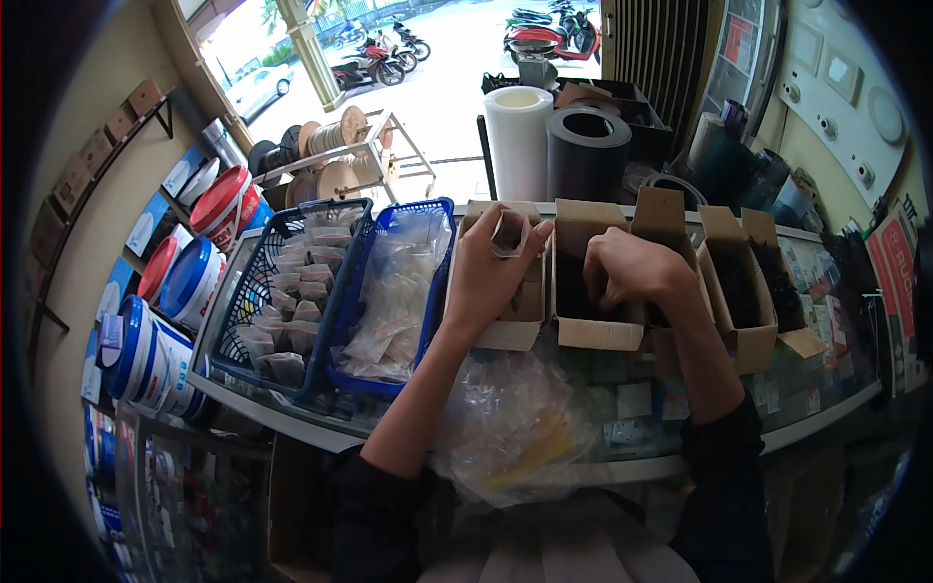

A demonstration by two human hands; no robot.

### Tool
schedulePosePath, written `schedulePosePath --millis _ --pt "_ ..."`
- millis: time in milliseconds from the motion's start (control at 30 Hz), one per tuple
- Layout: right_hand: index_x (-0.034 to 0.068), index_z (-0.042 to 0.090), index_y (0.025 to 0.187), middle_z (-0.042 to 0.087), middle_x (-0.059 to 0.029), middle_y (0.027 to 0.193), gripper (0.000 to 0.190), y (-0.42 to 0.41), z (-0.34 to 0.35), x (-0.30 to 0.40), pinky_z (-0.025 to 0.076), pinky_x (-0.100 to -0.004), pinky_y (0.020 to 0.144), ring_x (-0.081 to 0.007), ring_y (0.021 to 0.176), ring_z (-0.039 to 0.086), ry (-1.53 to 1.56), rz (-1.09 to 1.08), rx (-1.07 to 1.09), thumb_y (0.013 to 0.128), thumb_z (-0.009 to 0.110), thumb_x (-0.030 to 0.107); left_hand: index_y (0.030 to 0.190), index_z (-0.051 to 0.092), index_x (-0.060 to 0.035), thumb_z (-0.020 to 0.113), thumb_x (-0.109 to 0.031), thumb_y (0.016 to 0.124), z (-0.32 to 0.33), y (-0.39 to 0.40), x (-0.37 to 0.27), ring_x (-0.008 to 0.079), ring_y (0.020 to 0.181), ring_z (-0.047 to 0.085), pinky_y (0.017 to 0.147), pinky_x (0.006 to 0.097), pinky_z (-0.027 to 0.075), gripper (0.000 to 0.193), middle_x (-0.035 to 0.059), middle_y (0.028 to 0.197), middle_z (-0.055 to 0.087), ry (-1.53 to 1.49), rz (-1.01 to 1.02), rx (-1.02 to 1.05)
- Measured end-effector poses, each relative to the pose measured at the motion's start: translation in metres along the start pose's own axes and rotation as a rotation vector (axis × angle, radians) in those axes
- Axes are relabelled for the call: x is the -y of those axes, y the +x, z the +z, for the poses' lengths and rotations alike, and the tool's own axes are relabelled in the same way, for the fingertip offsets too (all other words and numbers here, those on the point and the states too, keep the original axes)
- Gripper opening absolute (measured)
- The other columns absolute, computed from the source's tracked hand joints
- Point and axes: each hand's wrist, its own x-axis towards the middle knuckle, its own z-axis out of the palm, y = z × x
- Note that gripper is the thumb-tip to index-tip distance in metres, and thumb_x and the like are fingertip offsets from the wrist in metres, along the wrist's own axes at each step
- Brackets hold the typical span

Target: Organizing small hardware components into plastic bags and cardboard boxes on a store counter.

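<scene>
My left hand [487, 266] holds a small clear plastic bag [512, 235] with its mouth spread, above a cardboard box [519, 335]. To the right, my right hand [630, 268] dips its bent fingers into a second cardboard box [599, 335] with a dark inside. What those fingertips touch is hidden in shadow. Left of my arm, a blue plastic basket [446, 211] holds a heap of clear bags [397, 299]. Beside it, a dark blue basket [291, 390] contains several filled zip bags [299, 291].
More open cardboard boxes [754, 350] with dark small parts stand at the right. A crumpled plastic bag [517, 430] lies on the glass counter [627, 430] between my arms. Behind the boxes rise white [519, 146] and dark rolls [587, 157]. Paint pails [157, 364] line the left.
</scene>
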Motion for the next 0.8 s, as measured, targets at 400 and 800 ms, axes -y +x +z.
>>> schedulePosePath --millis 400,800 --pt "0.0 0.068 0.076 0.067 -0.0096 0.072 0.013 -0.005 -0.017 0.0 0.053 -0.0283 0.066 -0.0169 0.067 0.065 0.322 -0.085 -0.356 0.064 0.073 0.004 0.081 0.055 0.0023 0.069 -0.03 0.081 0.0 0.001 0.002 0.0151 0.064 0.06 0.064 0.0292 0.047 0.035 0.0116 0.07 0.063 0.016 -0.004 0.003" --pt "0.005 0.072 0.083 0.068 -0.0118 0.081 0.019 0.002 -0.003 -0.02 0.05 -0.0308 0.074 -0.0232 0.075 0.065 0.014 -0.152 -0.209 0.064 0.071 0.009 0.081 0.055 0.0027 0.068 -0.031 0.082 0.0 0.001 0.001 0.0159 0.066 0.06 0.066 0.0291 0.047 0.037 0.0122 0.071 0.063 0.022 -0.017 0.011"
